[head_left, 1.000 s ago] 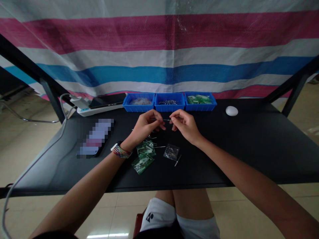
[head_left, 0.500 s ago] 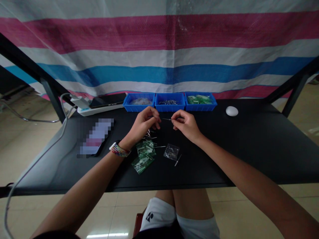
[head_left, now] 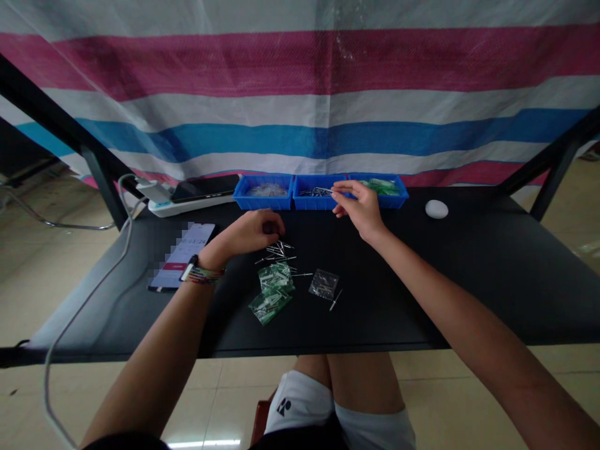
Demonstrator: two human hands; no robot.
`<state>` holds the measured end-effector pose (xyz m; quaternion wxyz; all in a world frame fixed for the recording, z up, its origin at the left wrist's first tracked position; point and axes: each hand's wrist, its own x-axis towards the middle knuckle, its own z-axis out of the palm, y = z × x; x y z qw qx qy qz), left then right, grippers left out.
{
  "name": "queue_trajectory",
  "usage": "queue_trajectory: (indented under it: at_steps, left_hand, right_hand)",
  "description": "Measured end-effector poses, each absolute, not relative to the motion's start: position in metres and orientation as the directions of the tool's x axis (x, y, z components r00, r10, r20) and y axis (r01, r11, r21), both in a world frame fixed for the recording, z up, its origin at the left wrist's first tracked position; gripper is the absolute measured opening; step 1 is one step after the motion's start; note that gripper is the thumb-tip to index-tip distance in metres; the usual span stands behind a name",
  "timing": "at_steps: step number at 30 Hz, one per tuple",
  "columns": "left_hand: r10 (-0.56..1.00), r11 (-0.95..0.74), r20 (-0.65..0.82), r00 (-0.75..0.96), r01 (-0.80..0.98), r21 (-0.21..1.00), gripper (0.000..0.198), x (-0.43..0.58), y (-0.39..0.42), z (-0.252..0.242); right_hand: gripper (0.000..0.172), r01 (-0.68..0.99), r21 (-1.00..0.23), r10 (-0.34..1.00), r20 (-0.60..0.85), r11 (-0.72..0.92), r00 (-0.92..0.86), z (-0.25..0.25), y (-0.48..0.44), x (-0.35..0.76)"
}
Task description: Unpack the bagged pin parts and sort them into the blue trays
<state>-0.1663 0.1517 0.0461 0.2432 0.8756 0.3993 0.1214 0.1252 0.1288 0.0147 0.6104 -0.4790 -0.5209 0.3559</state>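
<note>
My right hand (head_left: 359, 206) is at the middle blue bin (head_left: 313, 203), pinching a thin metal pin (head_left: 323, 189) over its right edge. My left hand (head_left: 253, 231) rests with curled fingers just above a loose pile of metal pins (head_left: 280, 250); what its fingertips hold, if anything, is hidden. Below that pile lie green packets (head_left: 270, 303) with parts inside. A clear packet (head_left: 323, 284) sits to their right, with a single pin (head_left: 335, 299) beside it.
The left blue bin (head_left: 262, 202) holds clear pieces, the right one (head_left: 398, 201) green packets. A phone (head_left: 187, 250) lies at left, below a white power strip (head_left: 164, 209) with a dark device (head_left: 206, 187) on it. A white oval object (head_left: 436, 209) is at right.
My right hand has moved up and right to the middle bin. My left hand has moved left and slightly down, so the hands are farther apart.
</note>
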Motion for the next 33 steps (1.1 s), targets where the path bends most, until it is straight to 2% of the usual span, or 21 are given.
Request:
queue_trajectory:
  at_steps: [2,6,9,14,20,24,29,33]
  left_hand:
    - [0.748,-0.558,-0.023,0.664,0.647,0.519,0.024,-0.167,0.153,0.045]
    - [0.741,-0.531,-0.095,0.664,0.667,0.523,0.019,-0.167,0.151,0.046]
    - [0.736,-0.53,-0.096,0.67,0.659,0.534,0.018,-0.165,0.149,0.047]
    - [0.772,-0.523,0.016,0.636,0.621,0.583,0.017,-0.162,0.15,0.043]
    - [0.811,-0.479,0.167,0.56,0.472,0.74,0.015,-0.145,0.141,0.042]
    - [0.817,-0.444,0.214,0.536,0.347,0.826,0.016,-0.127,0.128,0.039]
    - [0.825,-0.433,0.248,0.509,0.287,0.854,0.014,-0.115,0.117,0.036]
    - [0.827,-0.418,0.261,0.498,0.233,0.878,0.015,-0.115,0.115,0.04]
  right_hand:
    - [0.031,0.165,-0.941,0.92,0.326,0.295,0.215,0.014,0.13,0.133]
    - [0.017,0.405,-0.809,0.809,0.54,0.425,0.231,0.014,0.117,0.141]
    - [0.016,0.426,-0.772,0.772,0.595,0.472,0.224,0.016,0.111,0.139]
    - [0.013,0.325,-0.853,0.848,0.486,0.408,0.211,0.01,0.108,0.131]
    - [0.016,0.109,-0.969,0.974,0.219,0.223,-0.05,0.006,0.091,0.11]
    - [0.017,0.013,-0.988,0.973,0.151,0.156,-0.172,0.006,0.082,0.097]
    - [0.017,-0.113,-0.984,0.984,0.148,0.136,-0.101,0.009,0.077,0.095]
    - [0.016,-0.143,-0.98,0.989,0.145,0.139,-0.033,0.012,0.077,0.098]
